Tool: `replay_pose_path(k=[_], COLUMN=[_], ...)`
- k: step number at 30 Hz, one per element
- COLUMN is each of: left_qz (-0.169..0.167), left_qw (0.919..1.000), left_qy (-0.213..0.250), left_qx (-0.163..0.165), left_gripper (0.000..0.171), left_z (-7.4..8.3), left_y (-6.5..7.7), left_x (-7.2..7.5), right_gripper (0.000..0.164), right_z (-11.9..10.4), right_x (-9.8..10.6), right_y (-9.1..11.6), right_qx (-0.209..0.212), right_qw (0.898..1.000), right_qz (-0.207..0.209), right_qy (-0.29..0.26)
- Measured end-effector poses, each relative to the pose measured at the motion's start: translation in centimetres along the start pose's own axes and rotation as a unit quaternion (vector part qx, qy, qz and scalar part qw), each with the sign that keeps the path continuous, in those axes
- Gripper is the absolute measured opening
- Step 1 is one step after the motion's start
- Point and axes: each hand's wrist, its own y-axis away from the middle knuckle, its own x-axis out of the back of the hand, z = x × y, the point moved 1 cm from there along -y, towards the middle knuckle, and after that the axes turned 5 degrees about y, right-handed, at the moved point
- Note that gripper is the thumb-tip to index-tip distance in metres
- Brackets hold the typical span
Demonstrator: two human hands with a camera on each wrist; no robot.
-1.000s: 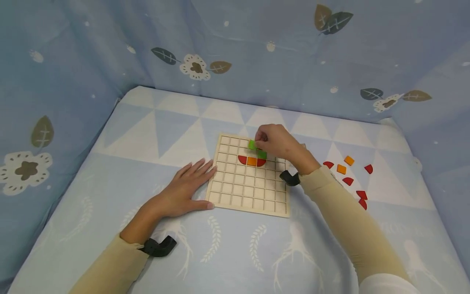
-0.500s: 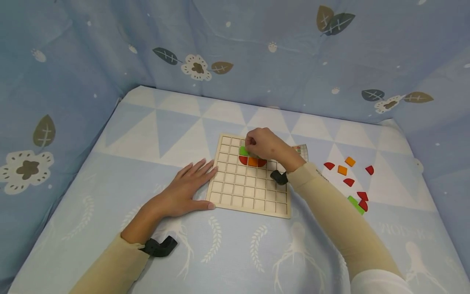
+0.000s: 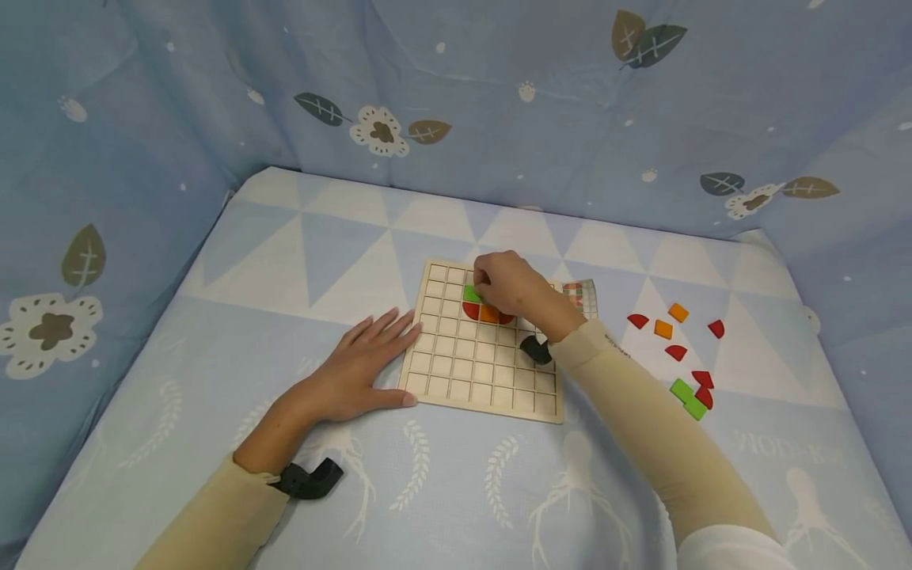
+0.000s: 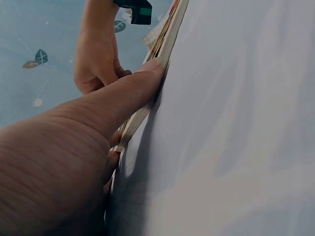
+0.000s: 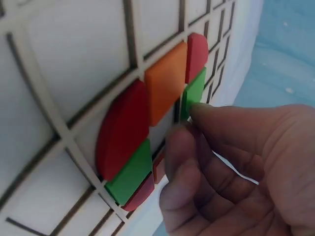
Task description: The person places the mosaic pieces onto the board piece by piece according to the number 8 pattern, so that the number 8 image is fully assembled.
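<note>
Head view. Nearest, the left hand (image 3: 359,374) rests with fingers extended along the left edge of a pale wooden grid board (image 3: 463,368), grasping nothing. Right of the board, on the cloth-covered table (image 3: 442,491), two flat bright-green square tiles (image 3: 682,389) adjoin; beyond them lie several red quarter-round tiles (image 3: 676,352) and two orange square tiles (image 3: 663,328). On the board, a red quarter-round piece (image 5: 123,132), an orange square piece (image 5: 167,83) and a second red piece (image 5: 198,56) form a row; a green square piece (image 5: 130,176) occupies the cell behind the left red one. Over this group the right hand (image 3: 506,281) bends, thumb and forefinger drawn close; whether they pinch a piece cannot be told. Farther right, a printed card (image 3: 579,297) is partly visible; a blue patterned curtain (image 3: 499,119) stands behind.

Handling (judged): the pieces should be light, stiff, smooth and sturdy, apt to slip; opposite side edges offer the best pinch. The board, probably light enough to slide, is best steadied at its rim.

Compared with one second earlier: left hand unchanged; loose green tiles now clear of the right forearm (image 3: 655,427); right hand farther left; green piece in a formerly bare cell; more card exposed.
</note>
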Motion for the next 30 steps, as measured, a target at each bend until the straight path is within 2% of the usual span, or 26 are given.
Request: replay_pose_path(k=[5,11,20,25,30], left_qz=[0.001,-0.001,-0.010,-0.015,-0.018], left_qw=[1.0000,1.0000,0.9997,0.9997,0.9997], left_qy=[0.003,0.005,-0.002,0.005,0.007], left_qx=[0.002,0.004,0.021,0.018,0.016], left_gripper=[0.099,0.099,0.099,0.099,0.098], left_z=[0.1,0.4,0.6,0.8,0.8], left_y=[0.0,0.0,0.1,0.0,0.0], left_x=[0.0,0.0,0.1,0.1,0.2], right_gripper=[0.010,0.009,0.016,0.018,0.020], right_z=[0.5,2.7,7.0,9.5,12.2], right_x=[-0.3,0.1,1.1,1.4,1.7], right_y=[1.4,4.7,12.2,16.8,20.6], right_qx=[0.012,0.009,-0.031,-0.071,-0.088], right_qw=[0.999,0.997,0.993,0.992,0.992], right_qz=[0.025,0.061,0.100,0.094,0.090], right_qy=[-0.015,-0.044,-0.049,-0.046,-0.023])
